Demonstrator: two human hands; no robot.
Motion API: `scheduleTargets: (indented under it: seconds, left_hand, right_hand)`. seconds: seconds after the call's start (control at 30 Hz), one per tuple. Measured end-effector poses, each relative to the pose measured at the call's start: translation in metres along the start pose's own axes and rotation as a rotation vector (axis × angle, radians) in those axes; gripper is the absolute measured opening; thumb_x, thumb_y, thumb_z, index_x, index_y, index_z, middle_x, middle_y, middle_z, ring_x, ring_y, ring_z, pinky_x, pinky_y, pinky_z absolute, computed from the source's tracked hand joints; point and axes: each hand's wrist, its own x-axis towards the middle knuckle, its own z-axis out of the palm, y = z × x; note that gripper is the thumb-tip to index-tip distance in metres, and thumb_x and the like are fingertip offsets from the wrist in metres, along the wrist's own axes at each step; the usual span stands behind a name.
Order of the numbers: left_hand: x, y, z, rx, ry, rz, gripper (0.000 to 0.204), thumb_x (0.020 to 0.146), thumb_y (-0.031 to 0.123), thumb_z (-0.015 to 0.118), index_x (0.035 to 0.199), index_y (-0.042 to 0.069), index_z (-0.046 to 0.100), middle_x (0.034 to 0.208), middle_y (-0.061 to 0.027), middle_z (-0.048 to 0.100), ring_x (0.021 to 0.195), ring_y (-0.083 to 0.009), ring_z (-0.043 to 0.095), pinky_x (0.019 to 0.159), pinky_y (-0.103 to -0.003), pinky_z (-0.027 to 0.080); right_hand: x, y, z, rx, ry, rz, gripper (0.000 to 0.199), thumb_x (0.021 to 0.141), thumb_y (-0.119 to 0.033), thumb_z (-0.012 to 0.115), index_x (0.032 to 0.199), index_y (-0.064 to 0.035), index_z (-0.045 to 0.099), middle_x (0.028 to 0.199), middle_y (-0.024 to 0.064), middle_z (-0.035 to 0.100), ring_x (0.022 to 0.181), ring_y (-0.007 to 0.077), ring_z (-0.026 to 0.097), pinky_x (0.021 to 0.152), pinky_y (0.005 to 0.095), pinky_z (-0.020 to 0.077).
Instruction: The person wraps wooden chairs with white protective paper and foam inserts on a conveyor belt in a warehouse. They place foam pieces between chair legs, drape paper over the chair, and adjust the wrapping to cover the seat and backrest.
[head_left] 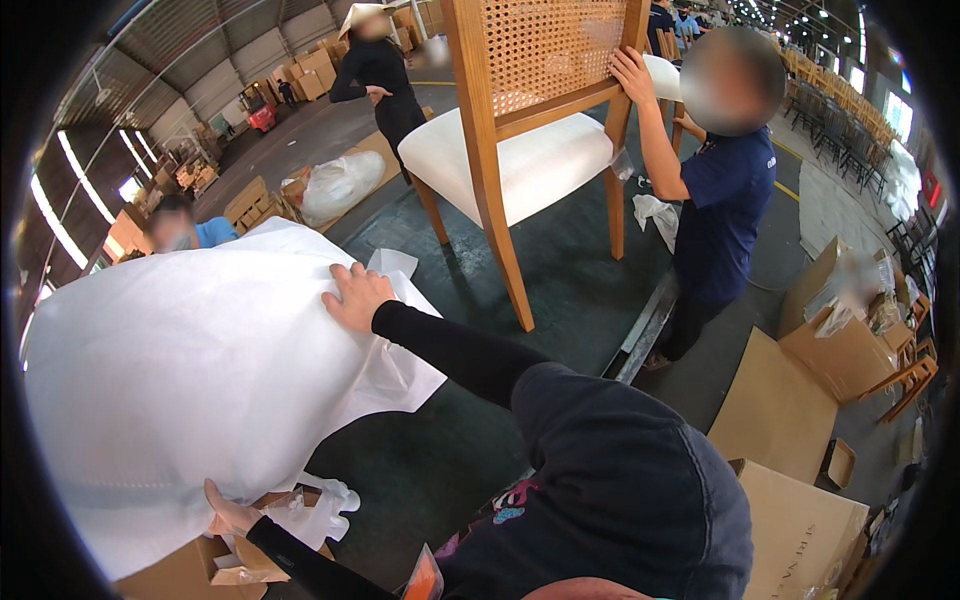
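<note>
workshop (180,60): a large hall with stacked boxes (310,75) at the far side
table (430,470): dark, in front of you
white sheet (190,340): to your left, draped over something bulky
your right hand (360,297): spread on the white sheet, fingers loose, clutching nothing
your left hand (230,512): against its lower edge; whether it pinches, i cannot tell
chair (520,165): upright on the table, a co-worker (725,210) touching its back
</note>
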Motion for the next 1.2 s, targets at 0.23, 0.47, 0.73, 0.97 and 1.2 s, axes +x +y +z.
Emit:
scheduleTargets:
  seconds: [0.23, 0.47, 0.73, 0.97, 1.2]
  left_hand:
    - [-0.04, 0.022, -0.027, -0.039, 0.034, 0.032, 0.054, 0.079, 0.001, 0.076, 0.128, -0.005, 0.054, 0.131, -0.0189, 0.059, 0.108, -0.0296, 0.063, 0.091, -0.045, 0.056]
    - [-0.05, 0.019, -0.032, -0.09, -0.05, 0.036, 0.06, 0.083, 0.003, 0.075, 0.136, -0.004, 0.048, 0.138, -0.0183, 0.055, 0.114, -0.031, 0.059, 0.099, -0.045, 0.051]
    - [-0.057, 0.034, -0.054, 0.007, -0.071, 0.134, 0.056, 0.083, 0.006, 0.076, 0.133, -0.006, 0.053, 0.136, -0.0166, 0.057, 0.114, -0.0287, 0.058, 0.101, -0.042, 0.048]
    - [-0.051, 0.04, -0.047, -0.004, -0.023, 0.005, 0.055, 0.082, 0.004, 0.077, 0.131, -0.006, 0.055, 0.133, -0.0141, 0.059, 0.114, -0.0258, 0.058, 0.103, -0.039, 0.046]
    - [-0.048, 0.03, -0.054, 0.011, -0.049, 0.02, 0.051, 0.081, 0.002, 0.076, 0.127, -0.008, 0.056, 0.128, -0.0138, 0.061, 0.11, -0.0242, 0.06, 0.099, -0.038, 0.049]
  right_hand:
    - [-0.053, 0.072, -0.026, 0.411, 0.426, -0.045, 0.052, 0.096, -0.027, 0.058, 0.141, -0.0037, 0.047, 0.138, 0.0218, 0.052, 0.129, 0.0363, 0.048, 0.109, 0.0424, 0.0381]
    - [-0.244, 0.234, 0.014, -0.253, -0.429, 0.556, 0.067, 0.082, -0.038, 0.065, 0.139, -0.0089, 0.047, 0.134, 0.0233, 0.054, 0.128, 0.0412, 0.05, 0.105, 0.0531, 0.0432]
    - [-0.336, 0.264, 0.04, -0.499, -1.236, 0.529, 0.117, 0.077, -0.063, 0.071, 0.16, -0.0098, 0.007, 0.165, 0.0229, -0.001, 0.151, 0.0458, 0.004, 0.114, 0.0629, 0.0265]
    - [-0.308, 0.241, 0.042, -0.616, -1.44, 0.456, 0.116, 0.075, -0.07, 0.066, 0.16, -0.0082, 0.015, 0.167, 0.0164, 0.007, 0.151, 0.0463, 0.0, 0.118, 0.0664, 0.0069]
    - [-0.308, 0.237, 0.058, -0.676, -1.461, 0.402, 0.127, 0.072, -0.077, 0.064, 0.157, 0.0021, 0.014, 0.165, 0.0215, 0.007, 0.15, 0.0492, 0.001, 0.12, 0.06, 0.0101]
